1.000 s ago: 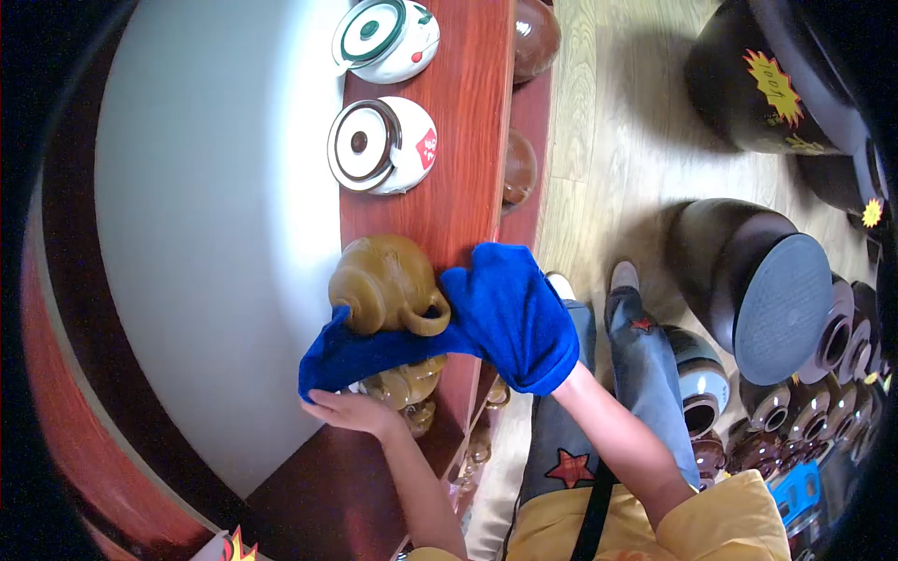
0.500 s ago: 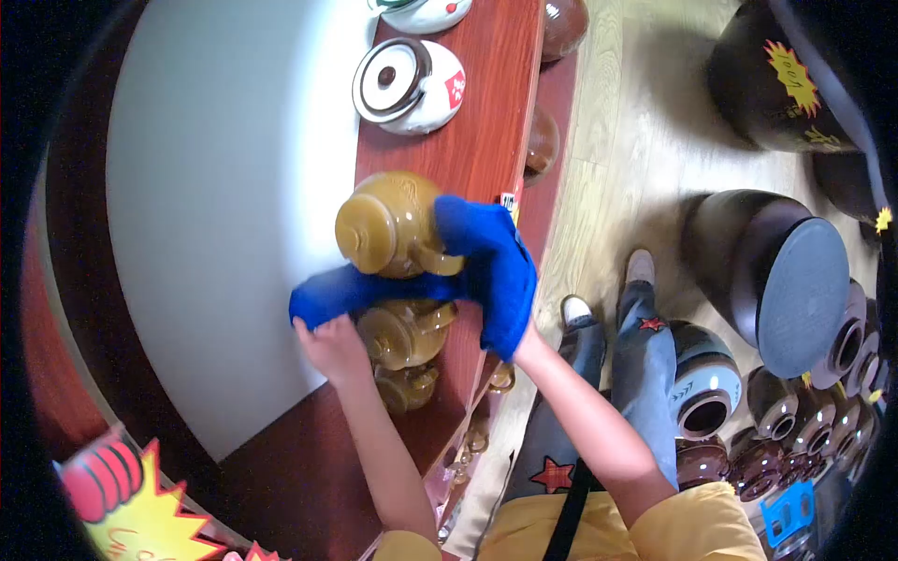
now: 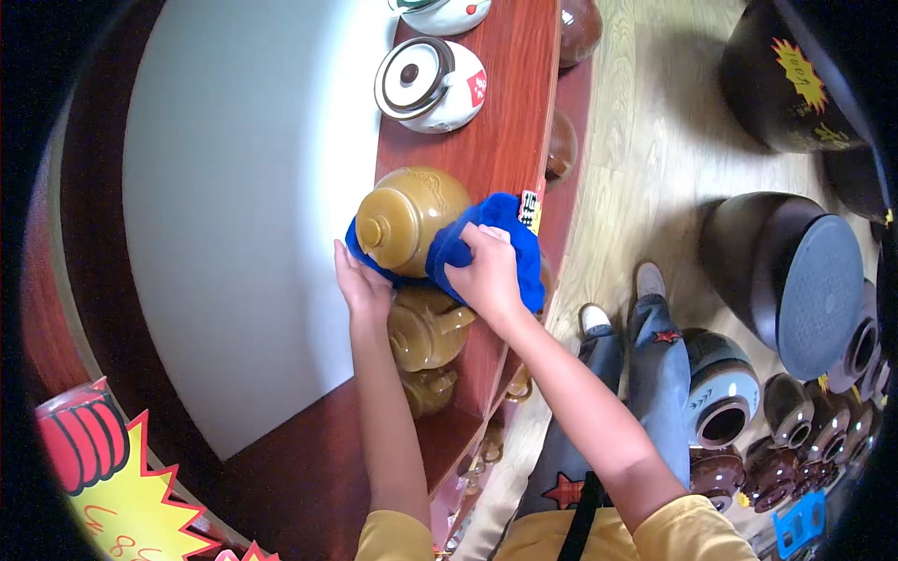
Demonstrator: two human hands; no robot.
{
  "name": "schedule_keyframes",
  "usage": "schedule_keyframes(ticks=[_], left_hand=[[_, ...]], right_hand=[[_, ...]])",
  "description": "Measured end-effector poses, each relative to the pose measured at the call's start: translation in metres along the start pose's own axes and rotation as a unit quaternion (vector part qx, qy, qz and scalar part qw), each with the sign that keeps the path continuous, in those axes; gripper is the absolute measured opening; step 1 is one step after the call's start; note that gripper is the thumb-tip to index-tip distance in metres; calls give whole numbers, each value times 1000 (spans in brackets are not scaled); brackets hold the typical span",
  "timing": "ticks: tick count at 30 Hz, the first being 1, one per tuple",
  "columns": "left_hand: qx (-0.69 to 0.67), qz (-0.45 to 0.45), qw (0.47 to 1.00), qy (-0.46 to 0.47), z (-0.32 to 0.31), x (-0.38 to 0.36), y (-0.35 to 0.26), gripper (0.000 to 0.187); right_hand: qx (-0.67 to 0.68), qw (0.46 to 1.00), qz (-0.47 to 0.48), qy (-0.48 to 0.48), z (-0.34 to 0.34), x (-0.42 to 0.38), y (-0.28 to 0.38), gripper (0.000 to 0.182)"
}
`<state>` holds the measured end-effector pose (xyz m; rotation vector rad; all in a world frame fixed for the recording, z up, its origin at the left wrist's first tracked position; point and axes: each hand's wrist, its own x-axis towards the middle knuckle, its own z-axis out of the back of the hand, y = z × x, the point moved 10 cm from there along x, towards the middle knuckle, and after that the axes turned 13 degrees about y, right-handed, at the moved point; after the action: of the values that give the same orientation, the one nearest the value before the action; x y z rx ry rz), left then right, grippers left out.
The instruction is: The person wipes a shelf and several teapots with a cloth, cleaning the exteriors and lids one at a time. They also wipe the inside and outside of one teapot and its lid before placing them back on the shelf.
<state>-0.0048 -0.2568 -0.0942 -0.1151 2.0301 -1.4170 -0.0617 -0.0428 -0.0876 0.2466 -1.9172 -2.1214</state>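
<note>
Biggest first: pale wall (image 3: 234,234) fills the left half, red-brown shelf (image 3: 505,103) runs top to bottom through the center, wood floor (image 3: 645,140) right of it. Large dark jar (image 3: 748,252) at right, on the floor, gray disc (image 3: 823,297) across its end. Another dark jar (image 3: 753,89), upper right, has a yellow starburst tag. Yellow starburst sign (image 3: 140,519) at lower left, cut by the frame edge. Blue-banded jar (image 3: 716,388) and a cluster of glossy brown jars (image 3: 788,407) lower right. Tan jar (image 3: 412,220) sits on the shelf, center of frame, knobbed lid on, facing left. Blue cloth (image 3: 513,224) goes round its lower side in the frame, showing at left and bunched at right. White jar (image 3: 458,103) above it, upper center, brown-rimmed lid, red label. Two tan pots (image 3: 428,327) just below the tan jar, same shelf, partly hidden by the left forearm. Hands are apart, one each side of the tan jar. Right hand (image 3: 491,271): fingers closed on a bunch of cloth against the jar's right side. Left hand (image 3: 363,280): fingers extended, against the cloth at the jar's lower left. Small black-and-white tag (image 3: 529,210) at the shelf edge, right beside the cloth.
</note>
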Motion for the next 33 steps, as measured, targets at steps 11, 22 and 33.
schedule_keyframes(ticks=[11,22,33], left_hand=[[-23,122,992,8,0,31,21,68],[26,164,986,19,5,41,35,54],[-4,224,971,85,-13,5,31,62]], right_hand=[[105,994,-27,10,14,14,-20,17],[108,992,-64,-21,24,14,-23,17],[80,996,-16,-35,32,24,-13,16]])
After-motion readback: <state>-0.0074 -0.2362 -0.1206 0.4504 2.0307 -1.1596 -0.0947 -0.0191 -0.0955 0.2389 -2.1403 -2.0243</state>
